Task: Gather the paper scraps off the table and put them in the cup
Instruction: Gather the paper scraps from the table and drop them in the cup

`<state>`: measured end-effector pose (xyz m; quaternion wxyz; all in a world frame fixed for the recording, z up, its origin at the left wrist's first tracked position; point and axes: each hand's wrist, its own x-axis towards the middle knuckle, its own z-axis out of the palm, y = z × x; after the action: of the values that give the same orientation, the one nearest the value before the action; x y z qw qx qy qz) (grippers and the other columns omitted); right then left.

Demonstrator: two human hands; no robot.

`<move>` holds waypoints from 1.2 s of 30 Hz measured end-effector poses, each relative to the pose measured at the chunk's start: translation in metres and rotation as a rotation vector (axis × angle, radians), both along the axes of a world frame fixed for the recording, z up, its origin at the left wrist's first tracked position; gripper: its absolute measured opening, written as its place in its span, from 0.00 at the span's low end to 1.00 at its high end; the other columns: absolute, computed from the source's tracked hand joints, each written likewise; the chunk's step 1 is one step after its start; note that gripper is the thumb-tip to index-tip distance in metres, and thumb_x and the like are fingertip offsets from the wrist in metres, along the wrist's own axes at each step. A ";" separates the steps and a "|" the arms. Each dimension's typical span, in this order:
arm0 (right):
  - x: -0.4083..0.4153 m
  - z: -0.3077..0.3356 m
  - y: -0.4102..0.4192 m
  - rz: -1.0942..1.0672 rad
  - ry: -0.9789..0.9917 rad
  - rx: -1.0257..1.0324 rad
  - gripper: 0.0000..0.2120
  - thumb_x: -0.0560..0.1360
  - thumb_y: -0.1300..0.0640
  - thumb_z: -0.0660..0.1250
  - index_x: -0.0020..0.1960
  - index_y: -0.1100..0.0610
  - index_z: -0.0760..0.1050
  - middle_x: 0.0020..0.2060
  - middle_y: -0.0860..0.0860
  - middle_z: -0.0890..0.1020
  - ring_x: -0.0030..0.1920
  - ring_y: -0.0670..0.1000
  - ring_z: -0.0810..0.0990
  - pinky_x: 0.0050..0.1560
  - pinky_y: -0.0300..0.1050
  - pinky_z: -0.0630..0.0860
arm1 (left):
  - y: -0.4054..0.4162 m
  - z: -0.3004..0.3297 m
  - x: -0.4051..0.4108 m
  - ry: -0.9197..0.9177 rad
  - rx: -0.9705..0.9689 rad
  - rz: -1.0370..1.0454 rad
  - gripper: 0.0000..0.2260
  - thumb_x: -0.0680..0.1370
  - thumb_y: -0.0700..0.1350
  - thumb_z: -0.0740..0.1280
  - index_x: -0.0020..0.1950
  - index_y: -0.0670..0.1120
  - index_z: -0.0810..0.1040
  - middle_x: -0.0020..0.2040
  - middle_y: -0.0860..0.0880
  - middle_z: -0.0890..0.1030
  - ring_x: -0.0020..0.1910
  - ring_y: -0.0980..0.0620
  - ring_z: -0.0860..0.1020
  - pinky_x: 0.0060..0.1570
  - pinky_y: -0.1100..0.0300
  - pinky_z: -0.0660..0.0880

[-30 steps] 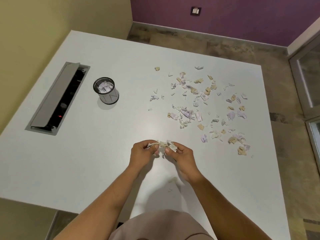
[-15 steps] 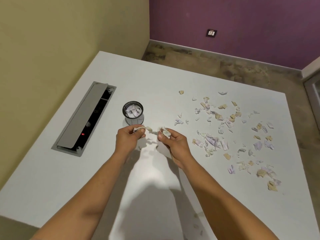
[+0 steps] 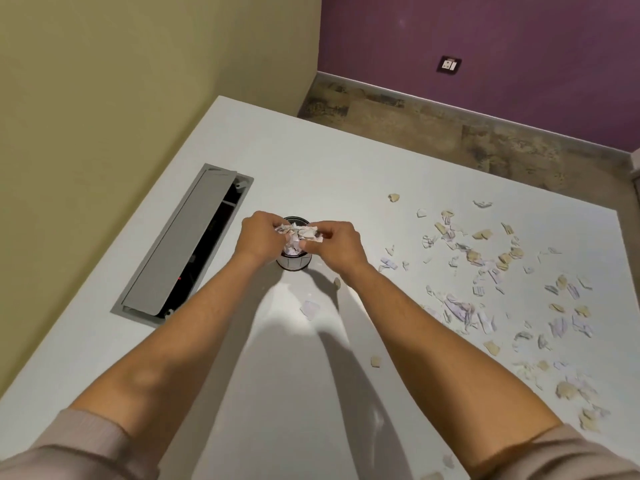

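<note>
From the head view, the left hand (image 3: 258, 235) and right hand (image 3: 334, 242) are both pinching a bunch of paper scraps (image 3: 297, 233) directly over the cup (image 3: 293, 261), which is standing on the white table (image 3: 311, 161). More scraps (image 3: 485, 271) are lying scattered to the right, well apart from the cup.

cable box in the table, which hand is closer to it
Left. The left hand holds paper scraps over the cup, on the side next to the cable box. The right hand is on the cup's far side.
</note>
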<state>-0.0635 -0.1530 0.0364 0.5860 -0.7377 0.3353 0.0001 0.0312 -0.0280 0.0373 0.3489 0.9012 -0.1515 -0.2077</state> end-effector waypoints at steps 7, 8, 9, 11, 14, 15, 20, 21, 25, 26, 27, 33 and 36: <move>0.014 0.010 -0.005 0.219 0.073 -0.223 0.29 0.68 0.64 0.75 0.67 0.55 0.75 0.63 0.50 0.80 0.61 0.51 0.79 0.62 0.44 0.74 | -0.005 0.001 0.011 0.058 0.077 -0.100 0.10 0.70 0.32 0.65 0.47 0.40 0.82 0.47 0.41 0.84 0.51 0.40 0.80 0.50 0.47 0.77; 0.013 0.010 -0.006 0.222 0.064 -0.230 0.26 0.69 0.66 0.73 0.67 0.55 0.76 0.62 0.51 0.80 0.61 0.51 0.79 0.64 0.44 0.74 | -0.004 0.001 0.012 0.057 0.077 -0.102 0.10 0.70 0.32 0.64 0.47 0.41 0.82 0.46 0.41 0.84 0.51 0.40 0.80 0.50 0.47 0.77; 0.011 0.009 -0.006 0.209 0.050 -0.229 0.24 0.71 0.67 0.71 0.65 0.55 0.77 0.61 0.51 0.81 0.61 0.50 0.79 0.64 0.43 0.73 | -0.003 0.001 0.012 0.046 0.077 -0.104 0.10 0.70 0.33 0.64 0.47 0.41 0.82 0.46 0.41 0.84 0.51 0.40 0.80 0.50 0.47 0.77; 0.007 0.007 -0.007 0.140 0.019 -0.220 0.17 0.74 0.66 0.68 0.62 0.56 0.79 0.57 0.51 0.83 0.57 0.49 0.81 0.60 0.38 0.74 | -0.003 0.000 0.011 -0.003 0.060 -0.099 0.10 0.71 0.33 0.64 0.47 0.41 0.82 0.47 0.42 0.84 0.52 0.41 0.80 0.51 0.49 0.77; 0.003 0.003 -0.009 0.039 -0.002 -0.210 0.12 0.74 0.66 0.67 0.54 0.57 0.83 0.48 0.51 0.86 0.50 0.49 0.83 0.55 0.39 0.76 | -0.008 -0.005 0.006 -0.031 0.042 -0.102 0.12 0.75 0.36 0.68 0.56 0.46 0.83 0.54 0.45 0.84 0.55 0.45 0.80 0.57 0.52 0.77; 0.000 0.001 -0.010 0.014 -0.004 -0.204 0.11 0.74 0.67 0.66 0.52 0.57 0.83 0.45 0.51 0.86 0.48 0.49 0.84 0.52 0.39 0.77 | -0.010 -0.008 0.004 -0.039 0.062 -0.128 0.13 0.75 0.39 0.68 0.58 0.48 0.82 0.56 0.45 0.83 0.56 0.45 0.80 0.58 0.52 0.76; -0.018 -0.017 -0.010 0.016 0.053 -0.232 0.13 0.76 0.63 0.65 0.58 0.57 0.82 0.52 0.53 0.85 0.53 0.50 0.83 0.58 0.39 0.75 | -0.026 -0.021 0.000 -0.162 0.395 -0.386 0.09 0.76 0.40 0.65 0.51 0.51 0.83 0.56 0.45 0.81 0.55 0.41 0.78 0.51 0.54 0.74; -0.021 -0.021 -0.010 0.050 0.050 -0.244 0.13 0.76 0.62 0.66 0.59 0.56 0.81 0.53 0.53 0.85 0.54 0.51 0.82 0.59 0.39 0.74 | -0.030 -0.023 0.001 -0.170 0.456 -0.420 0.10 0.76 0.39 0.63 0.50 0.50 0.82 0.56 0.44 0.81 0.54 0.40 0.78 0.50 0.53 0.74; -0.028 -0.033 -0.003 0.163 -0.035 -0.277 0.14 0.76 0.63 0.66 0.60 0.57 0.80 0.56 0.54 0.83 0.57 0.51 0.79 0.55 0.34 0.70 | -0.044 -0.028 0.003 -0.146 0.605 -0.496 0.10 0.78 0.39 0.61 0.55 0.44 0.80 0.57 0.43 0.79 0.54 0.41 0.78 0.47 0.53 0.74; -0.028 -0.037 -0.001 0.185 -0.049 -0.276 0.14 0.76 0.64 0.65 0.60 0.57 0.80 0.57 0.54 0.83 0.57 0.51 0.79 0.54 0.33 0.70 | -0.047 -0.030 0.003 -0.132 0.627 -0.507 0.11 0.78 0.40 0.60 0.56 0.42 0.79 0.57 0.42 0.79 0.54 0.41 0.78 0.45 0.54 0.72; -0.029 -0.039 0.001 0.205 -0.056 -0.270 0.14 0.76 0.65 0.64 0.60 0.57 0.80 0.57 0.54 0.83 0.57 0.51 0.78 0.54 0.33 0.70 | -0.050 -0.032 0.003 -0.120 0.646 -0.516 0.11 0.79 0.40 0.59 0.57 0.41 0.78 0.58 0.41 0.79 0.55 0.41 0.78 0.45 0.55 0.71; -0.042 -0.056 -0.008 0.135 -0.022 -0.281 0.16 0.78 0.60 0.63 0.64 0.56 0.77 0.63 0.52 0.79 0.63 0.51 0.76 0.65 0.48 0.72 | -0.052 -0.030 0.005 -0.146 0.695 -0.571 0.11 0.77 0.37 0.60 0.57 0.42 0.77 0.58 0.42 0.78 0.55 0.40 0.78 0.45 0.53 0.71; -0.059 -0.068 -0.016 0.111 0.074 -0.334 0.14 0.78 0.60 0.60 0.61 0.55 0.77 0.60 0.51 0.80 0.60 0.51 0.76 0.61 0.46 0.72 | -0.046 -0.019 -0.002 -0.217 0.671 -0.498 0.11 0.75 0.38 0.63 0.54 0.46 0.79 0.53 0.45 0.79 0.50 0.40 0.77 0.44 0.55 0.69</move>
<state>-0.1225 -0.1687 -0.0312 0.4418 -0.8415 0.3108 0.0041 0.0292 -0.0742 0.0179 -0.0424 0.9173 -0.3242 -0.2275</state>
